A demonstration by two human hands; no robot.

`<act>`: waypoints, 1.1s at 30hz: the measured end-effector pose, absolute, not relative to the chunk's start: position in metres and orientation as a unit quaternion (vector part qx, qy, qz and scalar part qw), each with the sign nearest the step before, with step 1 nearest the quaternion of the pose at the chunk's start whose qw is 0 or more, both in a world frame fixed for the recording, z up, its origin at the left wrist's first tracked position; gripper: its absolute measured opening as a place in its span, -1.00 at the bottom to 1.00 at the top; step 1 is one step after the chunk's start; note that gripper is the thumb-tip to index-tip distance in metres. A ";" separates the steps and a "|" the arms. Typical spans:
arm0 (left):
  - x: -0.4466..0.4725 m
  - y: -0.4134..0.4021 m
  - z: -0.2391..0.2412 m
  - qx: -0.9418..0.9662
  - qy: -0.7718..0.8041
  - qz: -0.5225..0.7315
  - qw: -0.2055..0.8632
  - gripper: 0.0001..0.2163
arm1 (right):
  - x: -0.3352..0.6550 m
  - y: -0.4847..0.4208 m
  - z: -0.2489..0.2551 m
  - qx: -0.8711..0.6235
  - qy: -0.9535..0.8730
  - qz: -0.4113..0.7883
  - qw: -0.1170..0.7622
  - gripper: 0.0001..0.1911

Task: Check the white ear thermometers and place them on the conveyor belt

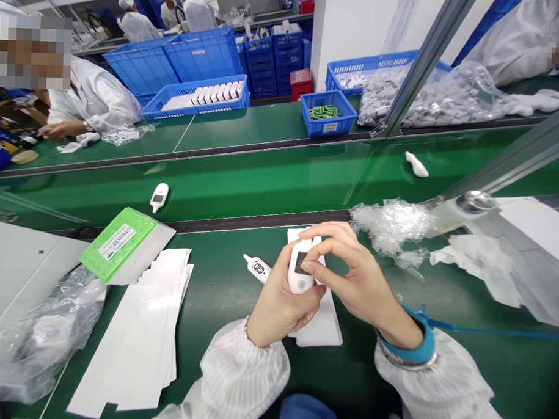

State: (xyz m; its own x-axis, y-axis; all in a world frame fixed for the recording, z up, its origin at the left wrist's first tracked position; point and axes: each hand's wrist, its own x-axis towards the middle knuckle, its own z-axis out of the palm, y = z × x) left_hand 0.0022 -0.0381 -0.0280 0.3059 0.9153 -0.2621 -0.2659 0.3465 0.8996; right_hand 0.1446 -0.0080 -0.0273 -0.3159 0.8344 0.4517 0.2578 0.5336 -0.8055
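The left hand [280,302] curls closed around one white device [299,285] above the near bench's middle; ideally it stays steady while the right hand [353,267], thumb and forefinger nearly together, works lightly at the screen [300,259], though I cannot tell whether they pinch anything. One printed device [258,268] lies just left, two white pieces [159,197] [417,165] farther off.

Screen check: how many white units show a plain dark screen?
2: held unit in left hand; second unit on green belt, picture left. Others may be hidden.
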 end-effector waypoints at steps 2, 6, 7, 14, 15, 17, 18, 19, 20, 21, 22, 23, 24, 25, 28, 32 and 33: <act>0.003 -0.037 -0.028 0.393 0.416 0.417 0.706 -0.56 | 0.145 -0.008 -0.027 -0.366 -0.746 0.317 0.458 -0.88; 0.003 -0.037 -0.029 0.401 0.413 0.415 0.704 -0.55 | 0.145 -0.008 -0.025 -0.367 -0.742 0.320 0.460 -0.87; 0.003 -0.037 -0.029 0.402 0.413 0.415 0.704 -0.54 | 0.145 -0.008 -0.025 -0.367 -0.742 0.321 0.460 -0.87; 0.002 -0.037 -0.025 0.403 0.410 0.410 0.708 -0.50 | 0.145 -0.009 -0.026 -0.366 -0.739 0.326 0.462 -0.87; 0.002 -0.037 -0.025 0.404 0.411 0.410 0.707 -0.50 | 0.145 -0.009 -0.026 -0.365 -0.739 0.326 0.463 -0.87; 0.002 -0.037 -0.025 0.409 0.412 0.407 0.705 -0.51 | 0.145 -0.009 -0.025 -0.364 -0.738 0.327 0.464 -0.86; 0.002 -0.037 -0.026 0.412 0.412 0.406 0.704 -0.52 | 0.145 -0.009 -0.025 -0.363 -0.738 0.328 0.464 -0.86; 0.002 -0.038 -0.026 0.416 0.412 0.404 0.703 -0.53 | 0.145 -0.009 -0.025 -0.363 -0.737 0.330 0.465 -0.86; 0.002 -0.038 -0.027 0.419 0.412 0.404 0.701 -0.54 | 0.145 -0.009 -0.025 -0.363 -0.736 0.330 0.466 -0.86; 0.002 -0.038 -0.027 0.422 0.412 0.404 0.700 -0.56 | 0.145 -0.009 -0.024 -0.362 -0.736 0.330 0.467 -0.86; 0.002 -0.039 -0.028 0.423 0.411 0.404 0.699 -0.57 | 0.145 -0.009 -0.024 -0.362 -0.736 0.330 0.468 -0.86; 0.002 -0.039 -0.028 0.423 0.410 0.405 0.700 -0.57 | 0.145 -0.009 -0.024 -0.361 -0.735 0.330 0.469 -0.86; 0.002 -0.039 -0.028 0.423 0.407 0.405 0.701 -0.57 | 0.145 -0.009 -0.025 -0.361 -0.735 0.329 0.470 -0.86; 0.002 -0.038 -0.028 0.423 0.405 0.405 0.703 -0.57 | 0.144 -0.009 -0.025 -0.361 -0.735 0.327 0.471 -0.86; 0.002 -0.038 -0.028 0.422 0.399 0.407 0.705 -0.57 | 0.144 -0.009 -0.026 -0.360 -0.735 0.323 0.475 -0.86; 0.001 -0.039 -0.029 0.422 0.393 0.409 0.707 -0.59 | 0.143 -0.009 -0.026 -0.357 -0.734 0.321 0.480 -0.85; 0.001 -0.040 -0.029 0.421 0.392 0.411 0.707 -0.59 | 0.143 -0.009 -0.026 -0.357 -0.734 0.322 0.480 -0.84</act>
State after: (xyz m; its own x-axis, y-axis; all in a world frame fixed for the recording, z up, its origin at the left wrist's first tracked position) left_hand 0.0010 -0.0396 -0.0285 0.3549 0.9116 -0.2076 -0.2516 0.3070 0.9178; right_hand 0.1429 -0.0094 -0.0260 -0.2839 0.8331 0.4748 0.2150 0.5379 -0.8152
